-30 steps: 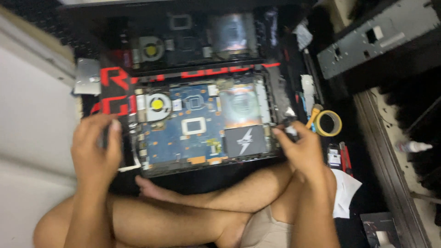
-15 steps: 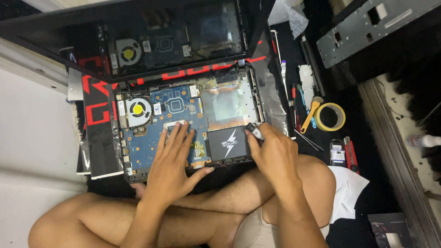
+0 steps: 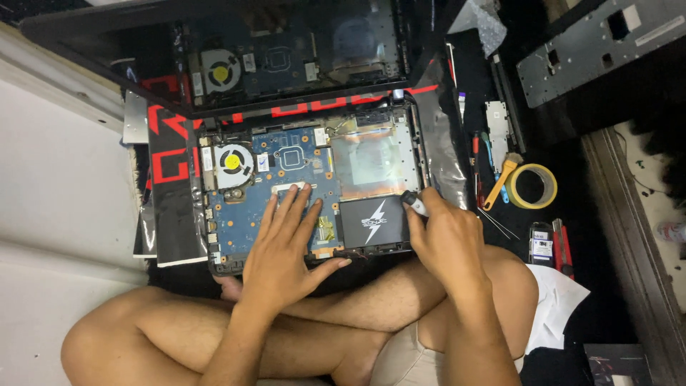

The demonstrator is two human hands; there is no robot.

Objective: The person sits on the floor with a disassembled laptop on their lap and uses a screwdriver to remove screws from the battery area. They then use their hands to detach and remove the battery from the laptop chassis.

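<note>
While left hand [image 3: 282, 254] lies flat, unclenched, on blue circuit board [image 3: 250, 214], right hand [image 3: 446, 239] grips screwdriver [image 3: 414, 204].

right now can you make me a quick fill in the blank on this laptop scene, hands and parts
1. The left hand lies flat on the blue ____ of the open laptop.
2. The right hand holds a ____ beside the black drive.
3. The fan has a ____ centre.
4. The ring on the mat to the right of the laptop is a roll of ____.

Missing words: board; screwdriver; yellow; tape
</note>
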